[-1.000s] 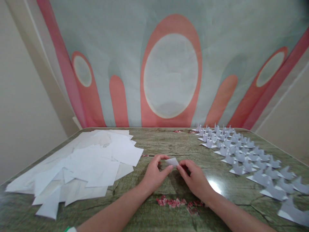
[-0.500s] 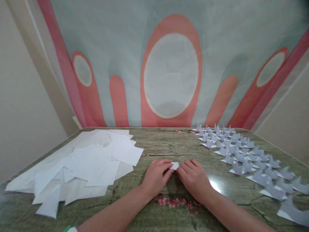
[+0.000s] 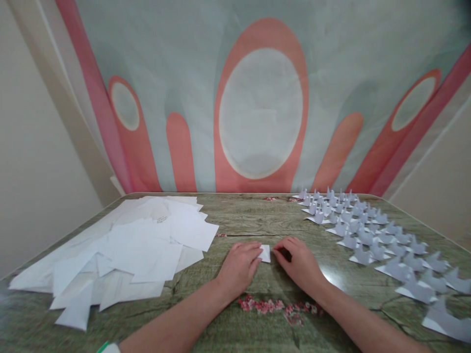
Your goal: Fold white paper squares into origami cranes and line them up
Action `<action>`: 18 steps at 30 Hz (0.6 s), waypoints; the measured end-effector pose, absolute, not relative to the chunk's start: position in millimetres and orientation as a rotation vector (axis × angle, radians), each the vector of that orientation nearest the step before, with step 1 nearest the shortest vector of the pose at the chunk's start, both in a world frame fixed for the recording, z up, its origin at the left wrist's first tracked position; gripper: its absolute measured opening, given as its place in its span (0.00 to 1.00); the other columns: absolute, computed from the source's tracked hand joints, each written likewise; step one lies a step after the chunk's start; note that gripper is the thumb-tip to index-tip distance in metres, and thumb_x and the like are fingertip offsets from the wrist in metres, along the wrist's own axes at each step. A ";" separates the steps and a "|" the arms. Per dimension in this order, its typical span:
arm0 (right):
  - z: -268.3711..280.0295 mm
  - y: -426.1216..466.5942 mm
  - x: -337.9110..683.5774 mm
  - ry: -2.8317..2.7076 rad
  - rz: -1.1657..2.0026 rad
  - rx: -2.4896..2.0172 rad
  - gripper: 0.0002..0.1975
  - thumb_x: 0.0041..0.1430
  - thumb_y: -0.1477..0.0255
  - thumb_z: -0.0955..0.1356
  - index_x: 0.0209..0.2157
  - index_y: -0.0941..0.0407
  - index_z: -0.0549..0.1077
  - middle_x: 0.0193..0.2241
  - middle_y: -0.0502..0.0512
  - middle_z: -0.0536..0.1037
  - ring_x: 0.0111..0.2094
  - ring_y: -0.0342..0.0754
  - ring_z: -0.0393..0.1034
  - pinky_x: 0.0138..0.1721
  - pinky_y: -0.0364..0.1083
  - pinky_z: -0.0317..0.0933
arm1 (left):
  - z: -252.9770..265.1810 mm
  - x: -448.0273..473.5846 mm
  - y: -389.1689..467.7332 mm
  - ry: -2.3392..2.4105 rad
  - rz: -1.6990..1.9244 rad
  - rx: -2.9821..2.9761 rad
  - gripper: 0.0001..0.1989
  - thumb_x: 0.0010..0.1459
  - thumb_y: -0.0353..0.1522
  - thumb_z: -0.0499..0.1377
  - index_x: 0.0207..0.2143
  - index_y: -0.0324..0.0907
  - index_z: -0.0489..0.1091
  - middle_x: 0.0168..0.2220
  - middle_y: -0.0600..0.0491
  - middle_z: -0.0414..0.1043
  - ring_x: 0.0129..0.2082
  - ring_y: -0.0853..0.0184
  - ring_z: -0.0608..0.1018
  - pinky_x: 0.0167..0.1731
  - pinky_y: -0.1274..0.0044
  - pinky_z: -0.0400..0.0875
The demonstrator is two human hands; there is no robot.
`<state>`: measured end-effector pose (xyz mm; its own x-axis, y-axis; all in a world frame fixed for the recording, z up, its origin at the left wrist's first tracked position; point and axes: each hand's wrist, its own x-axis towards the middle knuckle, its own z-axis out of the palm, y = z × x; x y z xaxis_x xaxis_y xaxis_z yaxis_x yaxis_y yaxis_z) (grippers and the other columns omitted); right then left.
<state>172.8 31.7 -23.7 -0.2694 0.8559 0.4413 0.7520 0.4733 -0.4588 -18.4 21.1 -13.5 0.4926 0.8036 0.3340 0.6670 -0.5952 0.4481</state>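
A small folded piece of white paper (image 3: 265, 253) lies on the table in front of me. My left hand (image 3: 241, 267) holds its left side down, fingers over the edge and thumb below. Just right of the paper is my right hand (image 3: 297, 262), its thumb and forefinger tips brought together in a pinch. A narrow gap seems to separate these tips from the paper, and nothing shows in them.
On the left lies a loose, overlapping pile of white paper sheets (image 3: 147, 250). Rows of white folded-paper birds (image 3: 362, 235) stand along the right side. The wood-patterned table (image 3: 250, 218) meets a grey and coral printed backdrop (image 3: 261, 37).
My right hand has drawn back slightly to the right and lifted off the paper, its fingers now pinched. More of the paper shows. The left hand has stayed nearly still.
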 end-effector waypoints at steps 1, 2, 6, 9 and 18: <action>-25.7 35.0 175.1 -2.035 0.279 -1.338 0.06 0.54 0.72 0.64 0.28 0.55 0.72 0.27 0.53 0.73 0.32 0.48 0.64 0.34 0.46 0.56 | -13.7 -18.5 21.3 1.254 0.762 2.475 0.13 0.58 0.28 0.51 0.45 0.44 0.68 0.48 0.50 0.70 0.49 0.64 0.69 0.49 0.68 0.60; -27.3 37.7 177.0 -2.001 0.338 -1.346 0.06 0.54 0.71 0.64 0.28 0.55 0.72 0.27 0.53 0.73 0.31 0.48 0.65 0.34 0.46 0.57 | -13.8 -18.6 21.5 1.255 0.762 2.472 0.13 0.58 0.29 0.51 0.45 0.44 0.68 0.48 0.50 0.70 0.49 0.64 0.69 0.49 0.69 0.60; -28.9 40.8 179.1 -1.995 0.466 -1.311 0.07 0.53 0.71 0.64 0.27 0.55 0.74 0.27 0.53 0.73 0.32 0.48 0.66 0.35 0.47 0.58 | -15.1 -18.7 22.4 1.263 0.761 2.469 0.13 0.58 0.29 0.52 0.45 0.44 0.68 0.48 0.50 0.70 0.48 0.64 0.70 0.50 0.69 0.60; -26.0 37.8 177.2 -2.023 0.505 -1.264 0.09 0.54 0.72 0.64 0.29 0.54 0.76 0.27 0.53 0.73 0.33 0.48 0.66 0.36 0.47 0.59 | -15.7 -18.6 22.9 1.267 0.754 2.474 0.13 0.57 0.29 0.52 0.45 0.44 0.68 0.48 0.50 0.69 0.49 0.64 0.69 0.50 0.69 0.60; -23.1 33.1 174.7 -2.082 0.451 -1.251 0.10 0.54 0.75 0.64 0.32 0.53 0.77 0.27 0.54 0.73 0.32 0.47 0.66 0.36 0.46 0.59 | -17.2 -18.4 23.6 1.258 0.763 2.481 0.14 0.57 0.29 0.52 0.46 0.43 0.68 0.48 0.49 0.69 0.49 0.64 0.69 0.50 0.68 0.60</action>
